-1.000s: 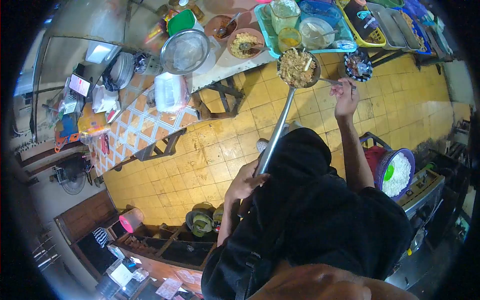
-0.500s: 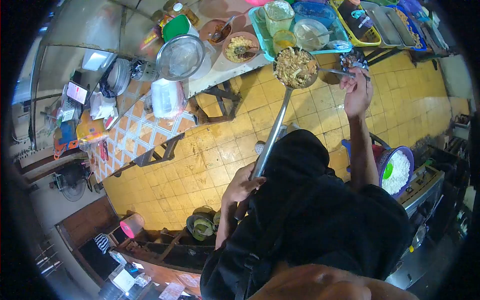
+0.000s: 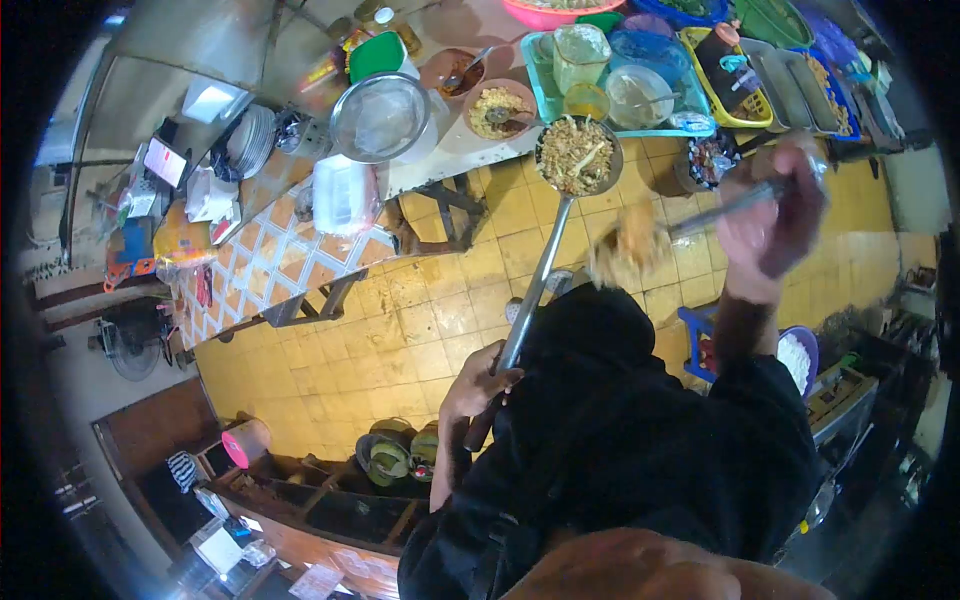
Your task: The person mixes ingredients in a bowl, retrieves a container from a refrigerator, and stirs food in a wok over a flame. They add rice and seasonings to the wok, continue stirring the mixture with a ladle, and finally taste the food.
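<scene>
My left hand [image 3: 478, 384] is closed round the long metal handle of a ladle [image 3: 534, 270]. Its round bowl holds chopped food [image 3: 578, 155] and reaches to the edge of the counter. My right hand [image 3: 775, 205], blurred by motion, grips a second long-handled utensil [image 3: 722, 208]. Blurred pale food [image 3: 632, 248] sits at that utensil's far end, to the right of and below the ladle bowl, apart from it. The exact shape of this second utensil's head is hard to make out.
Ahead stands a counter with a bowl of yellow bits [image 3: 497, 110], a metal bowl [image 3: 380, 116] and a turquoise tray [image 3: 541, 85]. A tiled table [image 3: 240, 275] is at left. At right are a blue stool [image 3: 697, 345] and a purple basket of white food [image 3: 797, 360].
The right-hand utensil has left the ladle bowl, carrying food down and right. My right hand has moved right and nearer the camera. My left hand still holds the ladle.
</scene>
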Demonstrator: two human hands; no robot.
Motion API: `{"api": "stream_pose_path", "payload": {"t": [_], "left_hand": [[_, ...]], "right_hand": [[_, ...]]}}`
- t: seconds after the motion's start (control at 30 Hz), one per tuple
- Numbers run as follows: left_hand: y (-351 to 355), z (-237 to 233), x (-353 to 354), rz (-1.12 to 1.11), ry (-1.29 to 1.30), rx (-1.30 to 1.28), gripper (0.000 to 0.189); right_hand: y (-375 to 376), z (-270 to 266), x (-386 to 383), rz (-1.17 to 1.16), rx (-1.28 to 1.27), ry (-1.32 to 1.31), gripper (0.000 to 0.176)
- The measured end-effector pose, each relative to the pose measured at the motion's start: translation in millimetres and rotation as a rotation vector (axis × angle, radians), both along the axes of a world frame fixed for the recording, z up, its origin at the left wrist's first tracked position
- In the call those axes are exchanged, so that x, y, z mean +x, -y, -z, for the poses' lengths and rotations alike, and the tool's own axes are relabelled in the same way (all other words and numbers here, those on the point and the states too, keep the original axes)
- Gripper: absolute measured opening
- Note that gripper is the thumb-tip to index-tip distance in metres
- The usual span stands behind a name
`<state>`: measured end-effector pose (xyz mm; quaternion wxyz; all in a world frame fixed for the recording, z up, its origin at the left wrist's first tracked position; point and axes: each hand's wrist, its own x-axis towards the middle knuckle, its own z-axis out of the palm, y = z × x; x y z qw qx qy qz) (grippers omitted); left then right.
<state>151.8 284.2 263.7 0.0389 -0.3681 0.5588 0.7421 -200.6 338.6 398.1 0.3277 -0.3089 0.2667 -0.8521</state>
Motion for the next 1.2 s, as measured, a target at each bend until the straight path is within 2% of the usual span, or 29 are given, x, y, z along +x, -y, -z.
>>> {"api": "stream_pose_path", "payload": {"t": [0.03, 0.07, 0.13, 0.17, 0.23, 0.27, 0.3, 0.4, 0.5, 0.57, 0.6, 0.67, 0.7, 0.73, 0.8, 0.83, 0.93, 0.97, 1.0, 1.07, 1.13, 1.2], "left_hand": [[-2.4, 2.7, 2.9, -0.019, -0.015, 0.006, 0.014], [-7.4, 11.2, 7.4, -0.037, -0.015, 0.006, 0.014], [-18.0, 26.0, 13.1, -0.327, -0.093, 0.304, 0.014], [-18.6, 24.9, 14.5, -0.287, -0.213, 0.179, 0.014], [-17.6, 14.1, 14.0, -0.268, -0.146, 0.069, 0.014], [-13.9, 12.8, 12.7, -0.235, -0.075, -0.037, 0.014], [-15.1, 23.6, 18.4, -0.245, -0.072, -0.034, 0.014], [-13.9, 15.0, 15.1, -0.304, -0.052, -0.029, 0.012], [-15.5, 45.6, 28.3, -0.337, -0.093, -0.101, 0.012], [-11.4, 19.2, 13.1, -0.408, -0.004, -0.036, 0.013], [-10.8, 14.3, 10.0, -0.424, 0.047, -0.039, 0.013], [-10.9, 18.0, 7.5, -0.517, -0.053, 0.010, 0.011], [-9.2, 20.1, 9.6, -0.505, -0.099, 0.005, 0.011], [-11.0, 23.5, 9.0, -0.555, -0.034, 0.011, 0.010], [-5.1, 20.9, 5.7, -0.538, -0.044, -0.026, 0.012], [-5.5, 19.6, 4.1, -0.558, -0.034, -0.018, 0.012], [-8.8, 6.7, -4.3, -0.702, 0.073, -0.011, 0.012], [-5.2, 20.7, 6.3, -0.588, -0.018, -0.030, 0.011], [-7.0, 18.0, 5.2, -0.612, 0.014, -0.025, 0.012], [-12.2, 18.4, 7.1, -0.651, -0.026, 0.014, 0.012], [-13.2, 13.9, 7.3, -0.673, -0.036, 0.013, 0.012], [-17.7, 12.6, 8.1, -0.666, -0.029, 0.031, 0.012]], "right_hand": [[2.6, -11.6, 6.2, -0.151, -0.118, -0.059, 0.020], [5.5, -22.2, 14.3, -0.152, -0.144, -0.061, 0.021], [14.8, -42.9, 27.7, -0.333, -0.272, -0.031, 0.017], [17.6, -47.0, 32.6, -0.350, -0.277, -0.032, 0.017], [23.9, -55.5, 37.9, -0.509, -0.362, 0.024, 0.016], [24.7, -57.8, 39.6, -0.506, -0.357, 0.033, 0.017], [24.8, -60.7, 41.5, -0.557, -0.353, 0.051, 0.018], [31.6, -67.4, 43.3, -0.662, -0.340, 0.056, 0.018], [37.6, -73.1, 43.9, -0.778, -0.246, 0.128, 0.023], [43.4, -74.5, 45.6, -0.842, -0.192, 0.243, 0.026], [49.5, -71.8, 44.0, -0.870, -0.214, 0.211, 0.027], [58.4, -70.2, 38.8, -0.908, -0.245, 0.119, 0.029], [53.9, -72.0, 47.8, -0.866, -0.166, 0.336, 0.031], [62.1, -71.9, 35.8, -0.942, -0.110, 0.249, 0.031], [73.0, -70.0, 21.2, -0.877, -0.111, 0.040, 0.020], [76.5, -63.5, 16.3, -0.876, -0.106, 0.067, 0.020], [79.4, -42.3, -9.1, -0.287, 0.070, 0.069, 0.026], [86.5, -17.0, -23.0, -0.059, 0.125, -0.218, 0.023], [90.3, 20.2, -31.0, 0.179, 0.171, -0.501, 0.020], [90.7, 80.9, -33.1, 0.000, 0.620, -0.430, 0.011], [96.1, 171.6, -24.9, 0.005, 0.768, -0.345, 0.010], [98.3, 241.8, -6.7, 0.040, 0.724, -0.208, 0.011]]}}
